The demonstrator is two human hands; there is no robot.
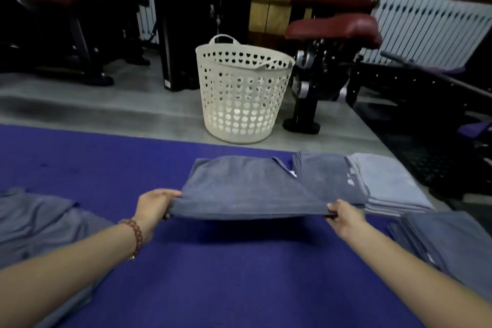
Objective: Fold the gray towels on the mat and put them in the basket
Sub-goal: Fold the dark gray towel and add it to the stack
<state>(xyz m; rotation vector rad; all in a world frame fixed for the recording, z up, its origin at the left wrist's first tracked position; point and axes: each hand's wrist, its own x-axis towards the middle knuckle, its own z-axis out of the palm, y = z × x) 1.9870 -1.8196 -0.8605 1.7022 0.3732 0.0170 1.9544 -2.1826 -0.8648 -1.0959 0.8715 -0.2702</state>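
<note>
Head view: a person kneels or sits at a blue mat (213,261) on the floor and looks forward and down over both forearms.
Step in hand: as I judge it, the folding stage. One gray towel (247,186) is being worked, and nothing gray shows through the basket's holes.
Left grip (157,204): pinching the towel's near left corner, thumb on top and fingers curled beneath. A bead bracelet (134,231) sits on the wrist.
Right grip (343,214): pinching the near right corner in the same way, with the fingers tucked under the edge.
Towel: already a compact rectangle of several layers. Its near edge is raised off the mat and casts a shadow below, while its far edge rests on the mat.
Basket (239,104): white and perforated, upright on the gray floor just past the mat's far edge and straight ahead of the towel.
Other towels: a loose gray heap (40,221) lies at the left. Folded stacks are at the right: a dark one (327,178) touching the held towel, a paler one (388,184) beside it, and a nearer one (447,237).
Next move: probably either carry the near edge over to meet the far edge, or lift the whole bundle. Either way both corners need to travel level so the layers do not slide apart. The bundle also has to clear the neighbouring dark stack without dragging it.
</note>
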